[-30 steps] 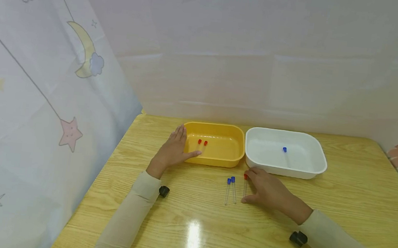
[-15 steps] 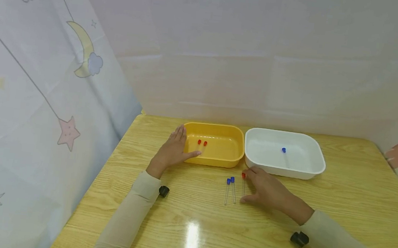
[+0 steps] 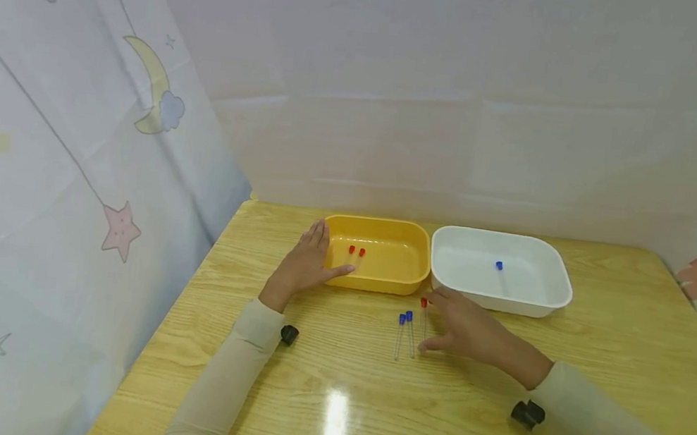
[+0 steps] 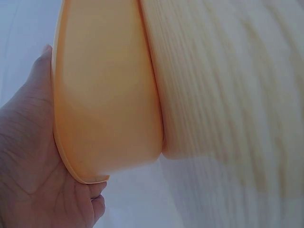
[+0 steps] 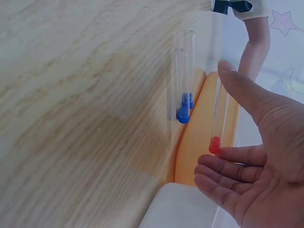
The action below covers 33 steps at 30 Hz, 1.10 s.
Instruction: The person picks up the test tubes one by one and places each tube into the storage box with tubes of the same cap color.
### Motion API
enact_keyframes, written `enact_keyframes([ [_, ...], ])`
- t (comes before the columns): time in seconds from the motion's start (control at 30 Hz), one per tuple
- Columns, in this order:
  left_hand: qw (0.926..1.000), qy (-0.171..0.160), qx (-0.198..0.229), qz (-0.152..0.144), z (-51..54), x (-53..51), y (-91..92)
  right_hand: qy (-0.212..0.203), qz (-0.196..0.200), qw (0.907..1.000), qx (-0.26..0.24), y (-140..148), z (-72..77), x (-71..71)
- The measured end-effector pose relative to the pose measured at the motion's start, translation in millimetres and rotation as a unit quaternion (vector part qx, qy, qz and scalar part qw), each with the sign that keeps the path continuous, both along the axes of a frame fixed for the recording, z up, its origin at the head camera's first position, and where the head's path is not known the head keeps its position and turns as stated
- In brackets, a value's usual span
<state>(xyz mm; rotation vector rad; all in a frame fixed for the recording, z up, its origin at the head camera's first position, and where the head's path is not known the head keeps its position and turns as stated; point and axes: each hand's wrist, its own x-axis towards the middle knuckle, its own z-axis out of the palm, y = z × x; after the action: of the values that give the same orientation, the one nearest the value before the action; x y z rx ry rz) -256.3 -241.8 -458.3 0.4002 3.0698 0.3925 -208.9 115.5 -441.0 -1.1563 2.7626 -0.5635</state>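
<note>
My left hand (image 3: 301,263) rests along the left end of the yellow tray (image 3: 401,287), fingers straight and thumb over its front rim. In the left wrist view the palm lies against the tray's rim (image 4: 58,128). Between the thumb and fingers of my right hand (image 3: 470,329) is a clear test tube with a red cap (image 5: 216,142), held by its two ends a little above the table. Just left of it, two blue-capped test tubes (image 3: 400,329) lie side by side on the wood.
Two red-capped tubes (image 3: 361,253) lie in the yellow tray. Right beside it stands a white tray (image 3: 544,298) with one blue-capped tube (image 3: 499,266) inside. Both trays stand at the back of the wooden table (image 3: 279,394), before a pale printed curtain (image 3: 373,107).
My right hand has shifted slightly left and up with the red-capped test tube, which now stands off the table. The left hand keeps its place on the yellow tray.
</note>
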Motion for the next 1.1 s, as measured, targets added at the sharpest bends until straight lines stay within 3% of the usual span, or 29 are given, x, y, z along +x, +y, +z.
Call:
enact_keyframes([
  [0.57,0.9999,0.013,-0.003,0.001,-0.8,0.5,1.8,0.022,0.027,0.9993,-0.013,-13.0,17.5,-4.4],
  [0.8,0.9999,0.003,-0.012,0.005,-0.9,1.6,0.3,0.008,0.008,0.9999,0.013,-19.1,27.6,-4.5],
  [1.1,0.9999,0.006,-0.009,0.003,-0.2,-0.1,1.4,0.038,0.021,0.9991,0.002,-22.1,35.4,-11.7],
])
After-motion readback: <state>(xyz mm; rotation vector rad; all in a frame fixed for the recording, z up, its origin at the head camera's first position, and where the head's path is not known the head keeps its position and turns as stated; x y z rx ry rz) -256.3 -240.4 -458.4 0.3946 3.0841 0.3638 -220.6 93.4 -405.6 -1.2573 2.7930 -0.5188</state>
